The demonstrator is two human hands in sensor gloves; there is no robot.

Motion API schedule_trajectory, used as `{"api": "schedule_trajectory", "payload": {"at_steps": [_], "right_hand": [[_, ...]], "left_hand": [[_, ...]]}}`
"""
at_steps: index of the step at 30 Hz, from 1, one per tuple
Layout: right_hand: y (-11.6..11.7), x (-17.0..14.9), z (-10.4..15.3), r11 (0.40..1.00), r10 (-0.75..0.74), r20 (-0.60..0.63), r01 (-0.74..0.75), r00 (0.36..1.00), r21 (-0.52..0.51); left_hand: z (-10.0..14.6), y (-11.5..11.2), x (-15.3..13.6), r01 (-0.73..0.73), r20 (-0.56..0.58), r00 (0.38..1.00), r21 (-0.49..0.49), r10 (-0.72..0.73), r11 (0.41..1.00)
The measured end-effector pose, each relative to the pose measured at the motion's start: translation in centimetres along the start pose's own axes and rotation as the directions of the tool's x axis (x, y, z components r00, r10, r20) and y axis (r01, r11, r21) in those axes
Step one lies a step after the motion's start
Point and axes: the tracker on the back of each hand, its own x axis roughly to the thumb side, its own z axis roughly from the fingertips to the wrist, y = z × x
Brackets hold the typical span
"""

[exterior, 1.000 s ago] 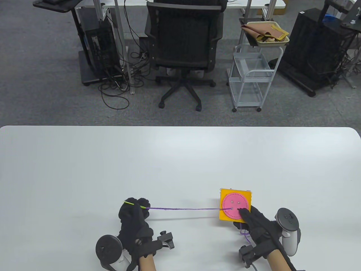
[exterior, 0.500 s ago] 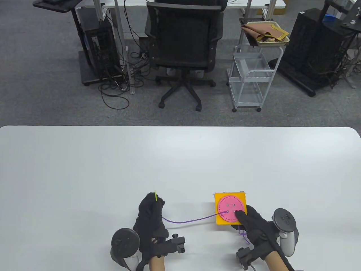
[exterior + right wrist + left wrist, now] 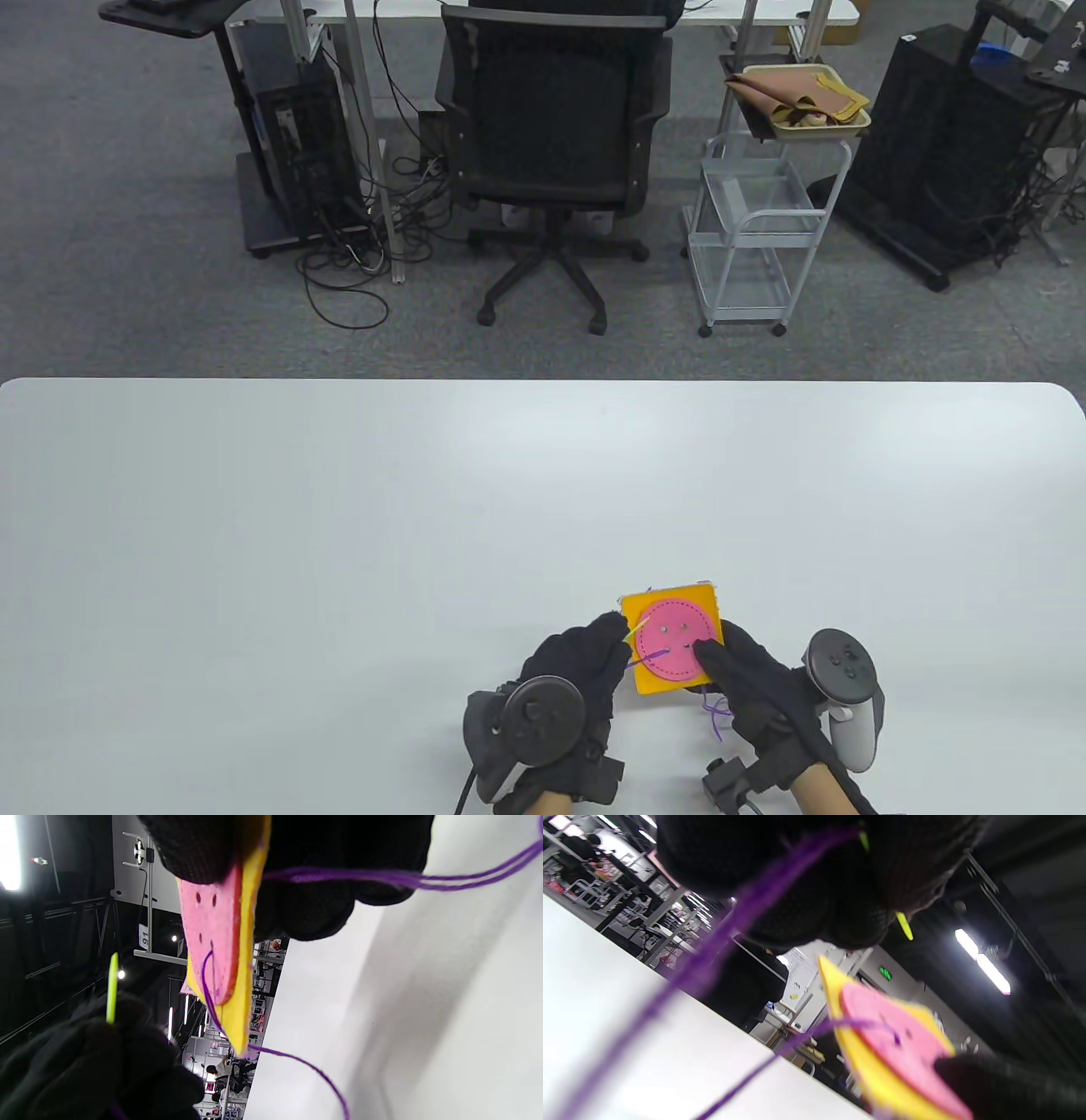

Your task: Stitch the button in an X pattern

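1. Left hand (image 3: 581, 666) came back in from the far left of the desk (image 3: 339, 509) to the left edge of the yellow felt square (image 3: 670, 641); fingers stayed pinched on the green needle (image 3: 636, 632).
2. Purple thread (image 3: 649, 658), taut a second ago, went slack and short between needle and button.
3. Right hand (image 3: 747, 679) kept gripping the square's near right corner, thumb on the pink button (image 3: 676, 641), fingers curled under it. Square sat lifted off the desk, tilted, near the front edge right of centre; it drifted slightly left.
4. Thread exited one near hole; the other three looked empty.
5. Read: pull-through was done, needle was lined up for the next stitch, likely the diagonal hole. X barely started.
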Motion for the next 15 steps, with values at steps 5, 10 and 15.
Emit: {"api": "schedule_trajectory", "payload": {"at_steps": [5, 10, 15], "right_hand": [[0.6, 0.5, 0.4, 0.997, 0.076, 0.044, -0.076, 0.996, -0.014], [0.9, 0.8, 0.6, 0.993, 0.115, 0.066, -0.114, 0.991, -0.023], [1.2, 0.9, 0.7, 0.987, 0.160, 0.082, -0.159, 0.984, -0.026]], "left_hand": [[0.0, -1.3, 1.1, 0.065, 0.037, 0.997, -0.064, -0.063, 0.996], [0.1, -1.6, 1.5, 0.127, 0.036, 0.992, -0.056, -0.125, 0.990], [0.2, -1.6, 1.7, 0.181, 0.031, 0.983, -0.060, -0.180, 0.982]]}}
